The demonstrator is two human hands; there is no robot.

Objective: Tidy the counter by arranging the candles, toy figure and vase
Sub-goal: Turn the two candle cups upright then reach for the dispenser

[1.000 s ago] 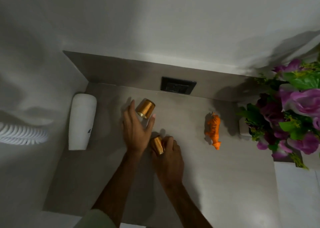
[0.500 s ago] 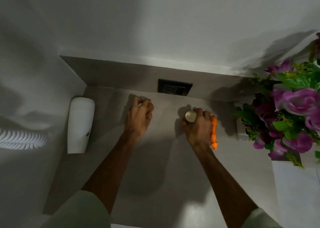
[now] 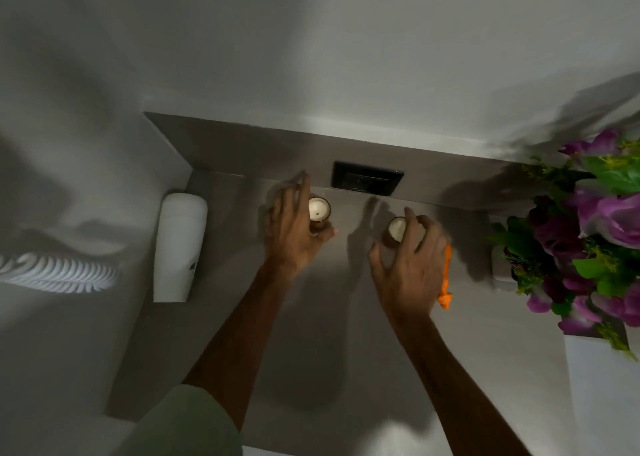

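Note:
Two gold-sided candles stand upright with their white wax showing, near the back of the grey counter (image 3: 311,358). My left hand (image 3: 294,228) is around the left candle (image 3: 319,210), fingers spread past it and thumb at its base. My right hand (image 3: 412,265) hovers at the right candle (image 3: 396,229), index finger beside it, thumb held apart. The orange toy figure (image 3: 446,284) lies mostly hidden under my right hand. A white vase (image 3: 500,265) with purple flowers (image 3: 609,220) stands at the right.
A white cylindrical dispenser (image 3: 180,247) lies along the counter's left end. A black socket plate (image 3: 367,180) sits in the back splash between the candles. A white block (image 3: 602,393) adjoins the counter at the lower right. Walls close in the back and left.
Both candles were carried back and set upright, the left one near the socket, the right one beside the toy figure. The fingers of both hands have since loosened from the candles.

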